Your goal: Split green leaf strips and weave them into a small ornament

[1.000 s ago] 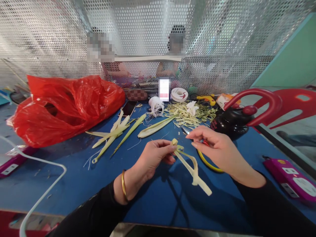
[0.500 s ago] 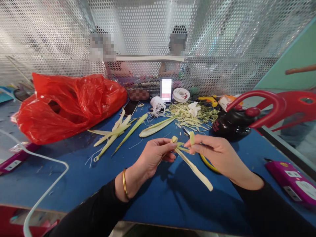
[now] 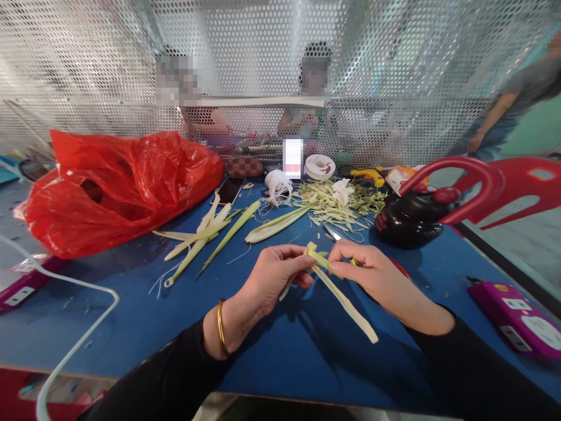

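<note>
Between thumb and fingers, my left hand pinches a folded pale green leaf strip whose long tail hangs down to the right over the table. My right hand grips another part of the strip close by, with the fingers closed on it. Scissors lie just beyond the right hand, partly hidden by it. Loose leaf pieces rest ahead on the left: a bundle of pale leaves, a green leaf and a wider pale leaf.
Behind the hands lie a heap of shredded leaf bits, white thread and a white spool. A red plastic bag fills the left. At right stand a black pot and a purple power strip. A person is behind it.
My right hand has moved slightly left and down, pulling the upright strip end flat toward the left hand. A person has come into view at the far right.
</note>
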Demonstrator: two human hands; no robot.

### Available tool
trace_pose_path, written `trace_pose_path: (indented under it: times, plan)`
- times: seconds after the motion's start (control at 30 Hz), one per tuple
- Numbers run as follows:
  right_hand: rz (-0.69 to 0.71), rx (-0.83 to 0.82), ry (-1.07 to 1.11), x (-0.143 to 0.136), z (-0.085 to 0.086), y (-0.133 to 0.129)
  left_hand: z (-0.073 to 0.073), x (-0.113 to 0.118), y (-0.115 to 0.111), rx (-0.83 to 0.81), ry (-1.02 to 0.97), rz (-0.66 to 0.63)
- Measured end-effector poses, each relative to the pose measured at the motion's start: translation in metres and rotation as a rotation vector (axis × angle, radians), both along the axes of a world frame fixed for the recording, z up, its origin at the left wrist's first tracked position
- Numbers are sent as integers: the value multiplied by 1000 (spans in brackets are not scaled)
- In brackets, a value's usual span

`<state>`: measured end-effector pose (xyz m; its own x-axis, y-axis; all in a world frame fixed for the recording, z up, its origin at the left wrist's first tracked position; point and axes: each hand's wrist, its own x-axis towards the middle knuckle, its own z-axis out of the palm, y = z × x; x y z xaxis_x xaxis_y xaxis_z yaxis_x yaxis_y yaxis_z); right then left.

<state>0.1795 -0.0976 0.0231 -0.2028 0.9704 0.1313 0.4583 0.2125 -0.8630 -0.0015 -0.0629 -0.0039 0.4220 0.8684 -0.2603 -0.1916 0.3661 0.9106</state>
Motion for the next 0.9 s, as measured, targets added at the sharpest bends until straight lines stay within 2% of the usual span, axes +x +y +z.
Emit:
trace_pose_path:
  times: [0.27, 0.47, 0.67, 0.9]
  plan:
    - [-52, -38, 20, 1, -6, 1, 0, 0, -1, 2, -13, 6]
    - [-44, 13, -26, 0, -8, 2, 2, 1, -2, 7, -1, -5]
    - [-44, 58, -82, -3, -16, 0, 3, 4, -7, 113, 146, -36]
    - [-128, 107, -75, -6, -24, 0, 0, 4, -8, 179, 221, -35]
